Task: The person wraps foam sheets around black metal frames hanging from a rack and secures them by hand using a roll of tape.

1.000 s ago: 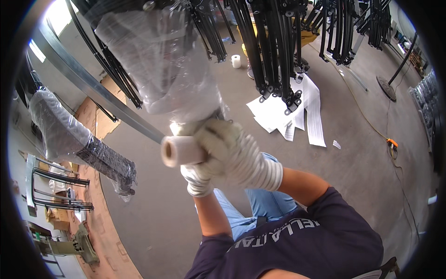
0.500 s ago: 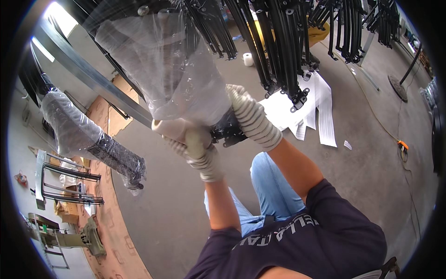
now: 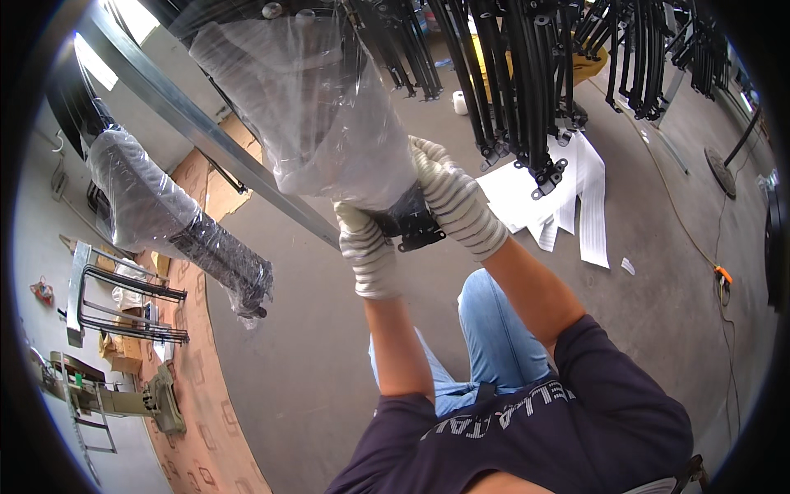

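Note:
A bundle of black metal parts hangs in front of me, its upper length swathed in clear stretch film point(image 3: 329, 123). The bare black lower end point(image 3: 418, 226) shows between my hands. My left hand point(image 3: 366, 251), in a white glove with grey stripes, is closed at the bundle's lower left edge; its fingertips go behind, and what they hold is hidden. My right hand point(image 3: 461, 198), gloved alike, is closed round the right side of the bundle, its fingers partly hidden behind it.
Another film-wrapped bundle point(image 3: 181, 218) hangs at the left by a grey metal beam point(image 3: 210, 144). Several black metal parts point(image 3: 527, 90) hang at the far right above white sheets point(image 3: 588, 198). A small white roll point(image 3: 459, 102) stands on the floor. A cable point(image 3: 691, 230) runs along the right.
The pale film roll that was in my left hand has gone out of sight behind the bundle. My left hand has moved right, against the bundle's edge. The whole view has shifted slightly.

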The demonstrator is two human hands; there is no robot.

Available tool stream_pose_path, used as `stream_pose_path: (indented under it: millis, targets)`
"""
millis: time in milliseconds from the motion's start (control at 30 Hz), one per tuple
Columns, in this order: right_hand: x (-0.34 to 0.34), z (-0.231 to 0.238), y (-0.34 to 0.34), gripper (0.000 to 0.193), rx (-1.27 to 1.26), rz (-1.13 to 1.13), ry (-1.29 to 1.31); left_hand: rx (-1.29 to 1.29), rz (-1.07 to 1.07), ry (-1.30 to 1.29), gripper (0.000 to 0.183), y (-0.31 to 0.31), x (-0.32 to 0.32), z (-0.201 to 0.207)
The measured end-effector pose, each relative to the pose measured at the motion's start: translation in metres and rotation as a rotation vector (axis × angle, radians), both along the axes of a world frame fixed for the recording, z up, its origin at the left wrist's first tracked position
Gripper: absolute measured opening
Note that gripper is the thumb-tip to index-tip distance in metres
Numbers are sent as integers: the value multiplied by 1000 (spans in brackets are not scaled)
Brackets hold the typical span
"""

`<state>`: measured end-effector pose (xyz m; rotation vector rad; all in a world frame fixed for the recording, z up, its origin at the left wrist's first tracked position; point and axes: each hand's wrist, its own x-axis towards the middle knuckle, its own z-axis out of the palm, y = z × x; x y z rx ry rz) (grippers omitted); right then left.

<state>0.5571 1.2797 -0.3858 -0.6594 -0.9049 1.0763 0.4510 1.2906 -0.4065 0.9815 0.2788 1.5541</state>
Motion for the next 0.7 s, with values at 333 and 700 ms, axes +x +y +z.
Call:
stream_pose_path:
  millis: [333, 700]
  targets:
    - [34, 44, 2, 51, 139, -175, -989, 195, -227, 496, 64, 46, 1, 14]
    - [20, 12, -22, 40, 271, -480, -141, 27, 179, 42, 68, -14, 14, 30]
